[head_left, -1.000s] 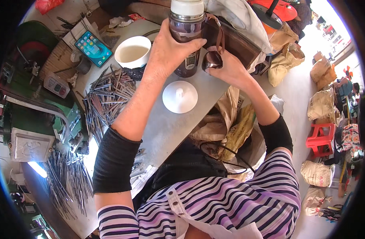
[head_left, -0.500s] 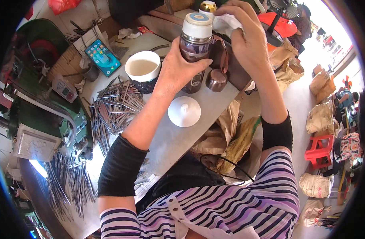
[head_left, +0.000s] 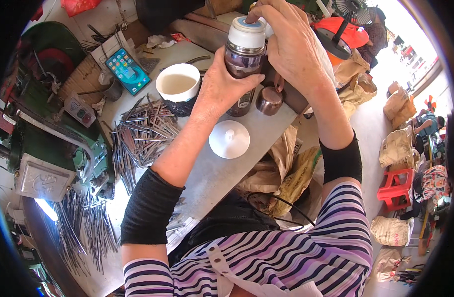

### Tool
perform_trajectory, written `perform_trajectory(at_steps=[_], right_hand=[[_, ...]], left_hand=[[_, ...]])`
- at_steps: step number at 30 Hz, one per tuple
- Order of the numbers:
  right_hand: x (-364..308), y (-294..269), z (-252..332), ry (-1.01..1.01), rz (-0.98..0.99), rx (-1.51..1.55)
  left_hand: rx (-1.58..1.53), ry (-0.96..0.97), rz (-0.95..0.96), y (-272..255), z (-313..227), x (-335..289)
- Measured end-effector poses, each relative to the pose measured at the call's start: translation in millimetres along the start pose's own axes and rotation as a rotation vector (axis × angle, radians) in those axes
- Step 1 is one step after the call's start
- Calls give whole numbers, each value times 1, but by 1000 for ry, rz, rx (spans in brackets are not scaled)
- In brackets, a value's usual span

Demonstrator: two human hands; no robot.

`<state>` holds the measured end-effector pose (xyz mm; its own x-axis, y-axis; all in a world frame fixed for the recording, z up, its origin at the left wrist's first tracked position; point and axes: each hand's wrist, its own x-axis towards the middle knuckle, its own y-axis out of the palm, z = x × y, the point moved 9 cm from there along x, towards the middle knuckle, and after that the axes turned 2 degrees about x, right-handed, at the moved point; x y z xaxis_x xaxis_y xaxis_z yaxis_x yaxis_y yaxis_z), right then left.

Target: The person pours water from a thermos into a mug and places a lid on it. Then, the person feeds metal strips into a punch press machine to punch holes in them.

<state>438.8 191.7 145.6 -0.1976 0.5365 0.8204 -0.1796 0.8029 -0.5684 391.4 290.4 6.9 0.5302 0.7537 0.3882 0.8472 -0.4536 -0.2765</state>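
Observation:
My left hand (head_left: 221, 91) is wrapped round a dark vacuum flask (head_left: 242, 63) standing upright at the far part of the bench. A white stopper (head_left: 246, 37) with a blue disc on top sits in its neck. My right hand (head_left: 301, 52) reaches over from the right, its bent fingers on the stopper's top and side; its palm side is partly hidden. Beside the flask is a brown metallic cup (head_left: 270, 101). Nearer me lies a round white lid (head_left: 229, 139). Left of my left hand, a white bowl-like cup (head_left: 177, 81) sits in a dark holder.
Thin metal strips (head_left: 143, 129) lie piled left of my forearm, with more bundles (head_left: 88, 227) lower down. A lit phone (head_left: 128, 71) leans at the back left, near a green machine (head_left: 63, 133). Paper sacks (head_left: 271, 171) stand off the bench's right edge. A red stool (head_left: 396, 188) is farther right.
My right hand has moved left and come down onto the flask's stopper; before, it was raised to the right of it. My left hand keeps its hold on the flask.

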Motion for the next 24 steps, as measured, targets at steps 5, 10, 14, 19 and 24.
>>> perform_trajectory(at_steps=[5, 10, 14, 19, 24], right_hand=[[2, -2, 4, -39, -5, -22], [1, 1, -1, -109, -106, 7], [-1, 5, -7, -122, -136, 93], [-3, 6, -11, -119, -147, 139], [-21, 21, -25, -19, -173, 275]], left_hand=[[11, 4, -3, 0, -3, -1], [24, 3, -6, -1, -5, -1], [-21, 16, -14, 0, -5, -1], [8, 31, -19, -1, -9, -2], [-28, 32, -25, -1, -3, -3]])
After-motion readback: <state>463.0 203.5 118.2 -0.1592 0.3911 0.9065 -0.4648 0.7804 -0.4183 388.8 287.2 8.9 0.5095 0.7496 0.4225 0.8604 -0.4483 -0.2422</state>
